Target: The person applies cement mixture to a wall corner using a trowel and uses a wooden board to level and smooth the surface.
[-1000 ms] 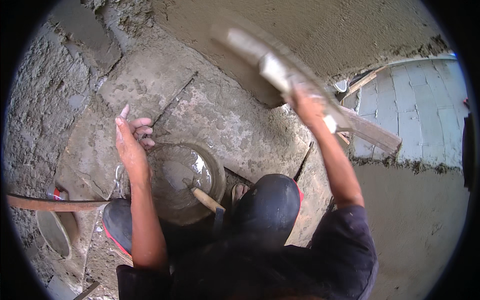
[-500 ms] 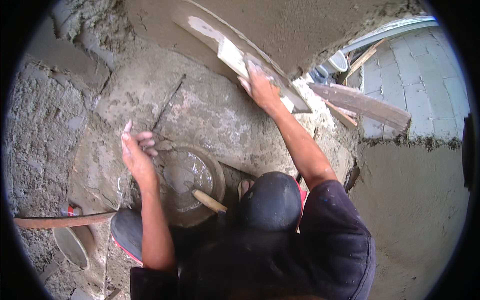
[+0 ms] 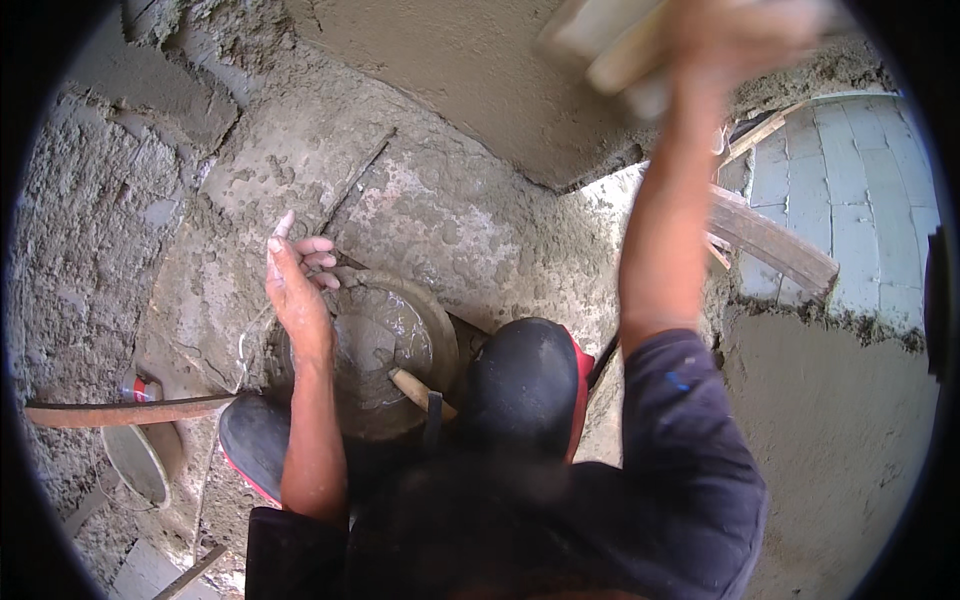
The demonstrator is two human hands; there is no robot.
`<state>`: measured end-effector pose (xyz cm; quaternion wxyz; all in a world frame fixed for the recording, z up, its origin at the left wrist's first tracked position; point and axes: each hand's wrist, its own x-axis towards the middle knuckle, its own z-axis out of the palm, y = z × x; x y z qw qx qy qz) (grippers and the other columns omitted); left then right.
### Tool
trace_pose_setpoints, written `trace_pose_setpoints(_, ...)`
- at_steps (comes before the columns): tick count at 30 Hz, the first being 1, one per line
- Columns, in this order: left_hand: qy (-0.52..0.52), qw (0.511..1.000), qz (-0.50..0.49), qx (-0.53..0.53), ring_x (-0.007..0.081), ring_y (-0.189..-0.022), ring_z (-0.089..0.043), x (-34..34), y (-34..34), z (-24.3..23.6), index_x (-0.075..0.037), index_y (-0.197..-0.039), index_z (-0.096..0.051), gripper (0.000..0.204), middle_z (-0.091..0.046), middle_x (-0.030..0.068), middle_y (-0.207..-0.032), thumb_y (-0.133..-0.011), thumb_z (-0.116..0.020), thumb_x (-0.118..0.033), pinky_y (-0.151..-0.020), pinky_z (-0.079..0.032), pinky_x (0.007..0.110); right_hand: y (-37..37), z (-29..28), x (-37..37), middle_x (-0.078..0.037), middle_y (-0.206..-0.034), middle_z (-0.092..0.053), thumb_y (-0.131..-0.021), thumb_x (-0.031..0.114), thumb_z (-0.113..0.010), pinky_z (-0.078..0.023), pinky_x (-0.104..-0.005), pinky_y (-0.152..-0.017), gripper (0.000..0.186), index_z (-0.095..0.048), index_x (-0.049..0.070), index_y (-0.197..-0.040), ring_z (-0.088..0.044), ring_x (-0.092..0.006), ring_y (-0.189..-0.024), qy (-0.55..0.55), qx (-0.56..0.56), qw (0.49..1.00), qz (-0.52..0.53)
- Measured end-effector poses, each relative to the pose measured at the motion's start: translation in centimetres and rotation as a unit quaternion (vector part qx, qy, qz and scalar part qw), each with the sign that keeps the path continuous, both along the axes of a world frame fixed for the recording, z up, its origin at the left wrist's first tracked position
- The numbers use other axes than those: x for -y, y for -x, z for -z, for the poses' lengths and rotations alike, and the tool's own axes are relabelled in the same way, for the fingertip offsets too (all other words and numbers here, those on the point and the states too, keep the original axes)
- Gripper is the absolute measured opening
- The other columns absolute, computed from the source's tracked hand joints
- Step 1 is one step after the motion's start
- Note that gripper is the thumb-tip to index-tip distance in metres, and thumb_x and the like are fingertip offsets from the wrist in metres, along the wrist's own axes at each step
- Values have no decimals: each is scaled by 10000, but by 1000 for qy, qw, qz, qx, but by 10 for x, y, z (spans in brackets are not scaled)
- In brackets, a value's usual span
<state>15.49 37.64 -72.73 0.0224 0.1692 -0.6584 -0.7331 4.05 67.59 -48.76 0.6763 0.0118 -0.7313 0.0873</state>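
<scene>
My right hand (image 3: 735, 45) is raised at the upper right, smeared by motion. It grips a long plastering float (image 3: 628, 58), also blurred, over the smooth wet mortar surface (image 3: 470, 85). My left hand (image 3: 300, 285) hovers beside the round basin (image 3: 448, 335), its fingers loosely bent and apart, with nothing in them; pale mortar coats the fingertips. Grey, wet mortar (image 3: 400, 320) fills the basin. A trowel with a wooden handle (image 3: 415, 388) rests in it, its blade lying in the mix.
My knee (image 3: 525, 390) is close to the basin's right side. A reddish-brown strip (image 3: 125, 412) and a tipped bucket (image 3: 140, 465) lie at the left. Wooden boards (image 3: 770, 240) stick out at the right, near grey blockwork (image 3: 850, 190). A thin rod (image 3: 360, 175) lies on the mortar-spattered ground.
My right hand has swung up and to the right with the float, off the mortar's lower edge. My left hand keeps its pose; the whole view has shifted slightly.
</scene>
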Motion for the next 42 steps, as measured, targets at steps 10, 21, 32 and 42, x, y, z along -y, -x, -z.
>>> trace_pose_setpoints(10, 3, 999, -49, -23, 90, -739, -536, 24, 2, -22, -15, -1374, -503, 646, -625, 30, -855, -1059, -270, -529, -570, -403, 227, 5, 64, 2, -163, -844, -606, -886, 247, -690, -504, -386, -670, 372, -524, -63, -1006, -616, -286, -766, 24, 18, 999, -27)
trace_pose_setpoints(21, 6, 998, -64, -11, 99, -758, -526, 24, 4, -13, -8, -1354, -516, 658, -606, 26, -852, -1057, -262, -537, -579, -397, 242, -21, 232, -30, -259, -1003, -657, -913, 389, -664, -607, -380, -689, 707, -397, -116, -1330, -714, -349, -817, -12, 217, 976, -7)
trace_pose_setpoints(32, -25, 998, -58, 20, 92, -715, -532, 17, 3, -1, -30, -1322, -550, 635, -621, 31, -844, -1053, -283, -539, -563, -404, 231, -22, 92, -26, -249, -1044, -594, -890, 268, -687, -456, -441, -893, 501, -487, -95, -1171, -585, -332, -1018, -6, 33, 997, -73)
trace_pose_setpoints(42, -60, 995, -67, -47, 83, -645, -535, 35, 9, -19, -30, -1312, -549, 617, -612, 37, -786, -1047, -319, -538, -486, -413, 216, -32, 73, -34, -339, -1170, -602, -915, 223, -678, -536, -439, -850, 604, -435, -145, -1328, -655, -422, -1027, -44, 39, 997, 47)
